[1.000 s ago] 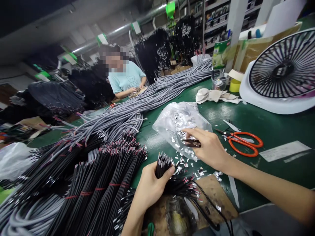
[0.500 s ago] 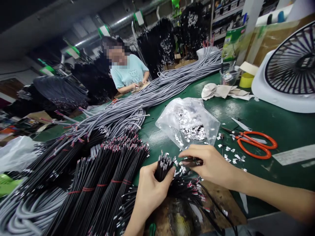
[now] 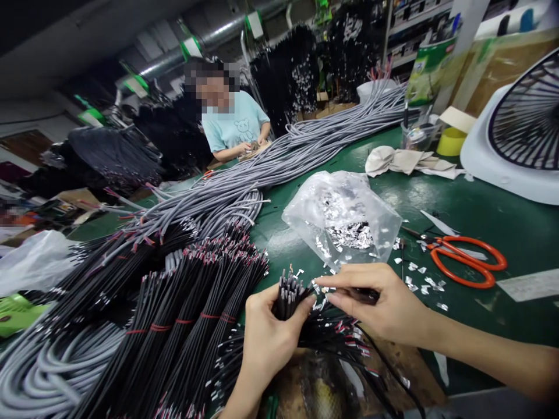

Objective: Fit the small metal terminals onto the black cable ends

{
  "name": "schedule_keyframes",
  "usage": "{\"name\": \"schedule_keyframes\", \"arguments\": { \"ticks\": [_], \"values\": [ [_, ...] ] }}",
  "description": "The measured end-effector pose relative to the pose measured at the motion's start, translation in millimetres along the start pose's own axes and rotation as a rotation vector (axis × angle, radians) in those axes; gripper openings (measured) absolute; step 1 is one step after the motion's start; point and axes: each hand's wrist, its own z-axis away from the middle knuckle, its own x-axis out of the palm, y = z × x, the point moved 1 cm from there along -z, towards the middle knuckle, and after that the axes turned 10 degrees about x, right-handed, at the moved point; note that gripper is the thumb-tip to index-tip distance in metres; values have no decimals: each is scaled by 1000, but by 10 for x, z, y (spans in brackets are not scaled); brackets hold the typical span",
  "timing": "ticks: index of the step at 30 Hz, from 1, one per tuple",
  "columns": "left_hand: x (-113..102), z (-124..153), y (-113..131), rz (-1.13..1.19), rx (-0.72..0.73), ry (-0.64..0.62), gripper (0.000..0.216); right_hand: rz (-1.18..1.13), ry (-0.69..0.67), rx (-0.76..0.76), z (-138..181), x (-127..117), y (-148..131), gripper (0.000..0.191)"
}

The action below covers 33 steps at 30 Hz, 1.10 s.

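On my side of the bag (image 3: 349, 195), my left hand (image 3: 271, 329) is gripping black wires (image 3: 286, 302), my right hand (image 3: 391, 299) is clasping a dark tool (image 3: 368, 295), fingers (image 3: 336, 281) meeting one wire's tip; bracing the bunch is probably helping

This is a workshop, with lots of black wires (image 3: 174, 349) in the lower left and long grey cables (image 3: 305, 148) across a big green table (image 3: 524, 233). Orange scissors (image 3: 469, 262) lie at the right. Near the top are another worker (image 3: 238, 128), a metal pipe (image 3: 220, 36) and, further right, full shelves (image 3: 417, 16).
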Motion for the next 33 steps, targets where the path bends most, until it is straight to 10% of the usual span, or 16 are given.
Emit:
{"name": "schedule_keyframes", "arguments": {
  "ticks": [10, 27, 33],
  "values": [
    [-1, 10, -22, 0, 8, 42, 21, 112, -36, 69, 50, 57, 55, 42],
    [43, 28, -10, 7, 57, 92, 16, 73, -33, -36, 58, 100, 58, 19],
    [-20, 5, -29, 155, -66, -82, 26, 31, -19, -26, 35, 74, 41, 18]
  ]
}}
